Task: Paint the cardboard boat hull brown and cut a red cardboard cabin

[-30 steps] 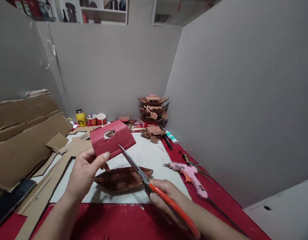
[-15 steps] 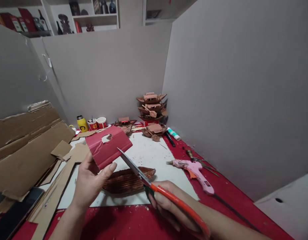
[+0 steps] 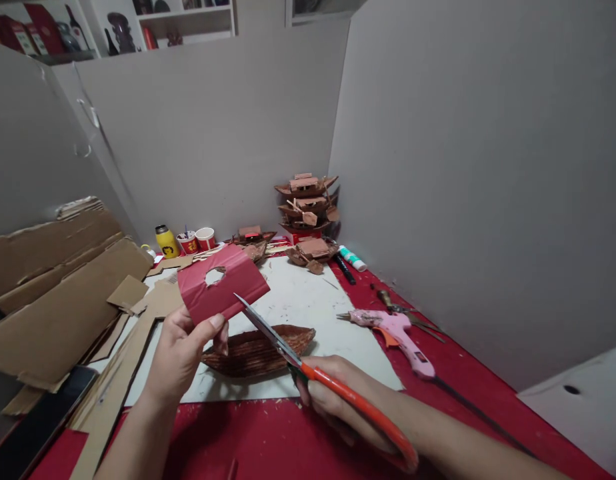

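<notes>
My left hand (image 3: 188, 343) pinches the lower edge of a folded piece of red card (image 3: 238, 280), which has a ragged hole cut through it. In my right hand (image 3: 333, 393) is a pair of scissors (image 3: 358, 405) with orange handles. Their blades point up and left, and the tips overlap the card's lower edge in view; whether they touch it I cannot tell. Below the card, a brown ribbed model boat hull (image 3: 258, 353) lies on a white sheet (image 3: 308, 300), partly behind the blades and my left fingers.
A pink glue gun (image 3: 398, 333) lies at the right, its cord running toward me. Cardboard sheets (image 3: 73, 300) are heaped at the left beside a dark phone-like slab (image 3: 43, 420). Finished model boats (image 3: 308, 207) are stacked by the back wall. A yellow bottle (image 3: 167, 242) and paper cups (image 3: 205, 239) stand nearby.
The view has tilted down slightly. The red card has turned a little in my left hand, and more of that hand's fingers show beneath it. A small reddish piece now shows near the bottom edge.
</notes>
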Demonstrator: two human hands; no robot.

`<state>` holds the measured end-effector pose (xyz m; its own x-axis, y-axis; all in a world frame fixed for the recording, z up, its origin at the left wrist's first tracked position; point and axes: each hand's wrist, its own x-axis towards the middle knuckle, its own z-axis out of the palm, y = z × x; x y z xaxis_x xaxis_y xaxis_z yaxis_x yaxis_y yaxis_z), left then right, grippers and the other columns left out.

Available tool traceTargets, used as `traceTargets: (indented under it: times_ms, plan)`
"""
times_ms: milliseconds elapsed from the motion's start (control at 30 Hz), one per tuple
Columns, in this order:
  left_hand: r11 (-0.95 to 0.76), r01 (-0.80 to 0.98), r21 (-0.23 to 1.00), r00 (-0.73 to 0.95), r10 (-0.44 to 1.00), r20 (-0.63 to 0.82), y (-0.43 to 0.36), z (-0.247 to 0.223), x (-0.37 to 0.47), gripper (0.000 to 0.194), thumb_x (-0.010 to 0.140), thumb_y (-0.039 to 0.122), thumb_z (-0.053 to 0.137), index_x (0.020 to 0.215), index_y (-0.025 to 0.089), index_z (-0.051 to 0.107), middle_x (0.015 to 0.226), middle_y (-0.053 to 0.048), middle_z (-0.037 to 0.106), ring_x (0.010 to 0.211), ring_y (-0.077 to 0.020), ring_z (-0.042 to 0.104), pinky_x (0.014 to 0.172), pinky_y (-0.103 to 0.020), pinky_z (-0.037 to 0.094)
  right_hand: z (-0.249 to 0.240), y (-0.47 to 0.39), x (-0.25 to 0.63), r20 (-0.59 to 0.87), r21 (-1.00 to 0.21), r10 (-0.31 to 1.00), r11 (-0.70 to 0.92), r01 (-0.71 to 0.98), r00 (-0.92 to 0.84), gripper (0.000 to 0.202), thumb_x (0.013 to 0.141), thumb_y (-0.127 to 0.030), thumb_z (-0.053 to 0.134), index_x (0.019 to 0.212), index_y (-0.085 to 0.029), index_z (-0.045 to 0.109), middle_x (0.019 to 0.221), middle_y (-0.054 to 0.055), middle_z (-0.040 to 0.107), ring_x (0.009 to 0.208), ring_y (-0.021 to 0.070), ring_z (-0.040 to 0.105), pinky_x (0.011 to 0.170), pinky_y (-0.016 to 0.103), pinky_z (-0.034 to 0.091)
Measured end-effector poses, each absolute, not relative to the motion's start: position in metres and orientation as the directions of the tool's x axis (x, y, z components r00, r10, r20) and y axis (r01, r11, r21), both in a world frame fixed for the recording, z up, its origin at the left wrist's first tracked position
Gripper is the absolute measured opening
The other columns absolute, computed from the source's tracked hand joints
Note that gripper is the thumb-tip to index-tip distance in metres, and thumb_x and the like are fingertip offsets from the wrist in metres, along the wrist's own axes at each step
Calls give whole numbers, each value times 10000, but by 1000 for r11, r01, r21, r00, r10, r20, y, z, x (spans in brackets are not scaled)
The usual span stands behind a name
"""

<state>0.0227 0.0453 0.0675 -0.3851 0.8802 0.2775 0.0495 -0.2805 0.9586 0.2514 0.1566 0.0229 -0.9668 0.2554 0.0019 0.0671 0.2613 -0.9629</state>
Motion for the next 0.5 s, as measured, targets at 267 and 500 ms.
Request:
traceTargets:
  times_ms: [267, 500]
  plan:
    - [-250, 7, 968, -348, 907, 236, 43, 68, 24, 256, 826, 296, 659, 627, 170, 560, 529, 24, 556, 478, -108, 496, 478, -240, 410, 34, 156, 251, -43, -965, 246, 240, 104, -968, 539, 875, -720, 378, 731, -201, 368, 540, -75, 367, 431, 53, 345, 387, 168, 286]
    - [-245, -68, 967, -317, 924, 212, 43, 73, 21, 263, 779, 268, 686, 573, 171, 554, 493, 21, 511, 449, -103, 469, 456, -241, 383, 32, 152, 249, -22, -979, 237, 193, 69, -971, 523, 873, -699, 415, 704, -210, 345, 496, -95, 323, 393, 35, 299, 362, 164, 237]
